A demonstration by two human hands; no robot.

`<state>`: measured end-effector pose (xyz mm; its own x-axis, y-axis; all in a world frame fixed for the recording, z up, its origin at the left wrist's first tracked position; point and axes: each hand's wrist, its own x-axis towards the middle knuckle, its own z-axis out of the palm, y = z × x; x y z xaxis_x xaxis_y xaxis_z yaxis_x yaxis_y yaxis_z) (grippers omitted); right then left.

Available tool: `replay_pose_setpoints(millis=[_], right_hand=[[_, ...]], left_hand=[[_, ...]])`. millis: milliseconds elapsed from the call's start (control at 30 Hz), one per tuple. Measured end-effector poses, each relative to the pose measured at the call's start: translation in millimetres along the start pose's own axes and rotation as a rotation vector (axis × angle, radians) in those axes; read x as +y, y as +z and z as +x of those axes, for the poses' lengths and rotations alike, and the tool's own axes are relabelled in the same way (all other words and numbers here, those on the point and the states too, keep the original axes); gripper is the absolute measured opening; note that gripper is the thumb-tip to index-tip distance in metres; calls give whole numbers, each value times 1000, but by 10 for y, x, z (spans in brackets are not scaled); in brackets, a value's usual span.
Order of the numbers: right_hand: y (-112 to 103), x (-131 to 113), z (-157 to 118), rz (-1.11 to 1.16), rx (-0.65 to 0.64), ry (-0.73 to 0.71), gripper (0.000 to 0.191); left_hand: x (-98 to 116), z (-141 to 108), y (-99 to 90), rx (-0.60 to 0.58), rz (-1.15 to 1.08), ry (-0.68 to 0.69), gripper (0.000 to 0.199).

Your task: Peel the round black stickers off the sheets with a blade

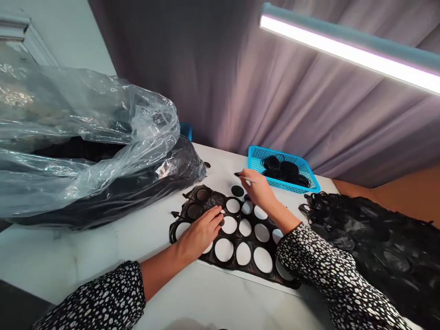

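A black sheet (231, 260) with rows of round openings lies on the table, with white showing through many of them. My left hand (201, 233) rests flat on its left part, fingers stretched out and holding nothing. Above the sheet's far edge, my right hand (257, 187) is closed round a slim pen-like tool (248, 179). A dark tip shows at the tool's left end; its exact kind is unclear. Just below that tip, a black disc (237, 190) lies by the sheet's far edge. My right forearm and sleeve hide the sheet's right part.
A blue plastic basket (311, 176) holding black pieces stands behind my right hand. To the right is a heap of black cut pieces (381, 243). A large clear plastic bag (137, 133) with dark contents fills the left. A lit tube lamp (343, 46) hangs before the curtain.
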<state>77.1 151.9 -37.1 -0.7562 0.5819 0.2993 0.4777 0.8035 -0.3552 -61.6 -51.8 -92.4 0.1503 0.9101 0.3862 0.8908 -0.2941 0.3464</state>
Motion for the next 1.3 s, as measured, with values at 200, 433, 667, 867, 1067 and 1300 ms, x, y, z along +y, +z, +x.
replay_pose_setpoints(millis=[200,433,667,867,1067,1300], right_hand=[[446,-339,-198,474,-272,-55,8],[446,-255,-239,726,-378,64,15],[423,-271,-214,704,-399,44,14],[402,-409,-290,438,-367,-160,9],[369,-292,-212,44,-185,-141,17],[-159,44,-19,173,260,200,16]], left_hand=[[-87,-87,-54,-8,99,-63,23],[-36,-112,-148,-83,114,-73,24],[-57,-135,-104,-86,88,-79,27],[-60,-118,-157,-128,55,-106,26],[-102,-153,-83,-98,-2,-120,21],[-114,-111,-160,-56,-151,-181,21]])
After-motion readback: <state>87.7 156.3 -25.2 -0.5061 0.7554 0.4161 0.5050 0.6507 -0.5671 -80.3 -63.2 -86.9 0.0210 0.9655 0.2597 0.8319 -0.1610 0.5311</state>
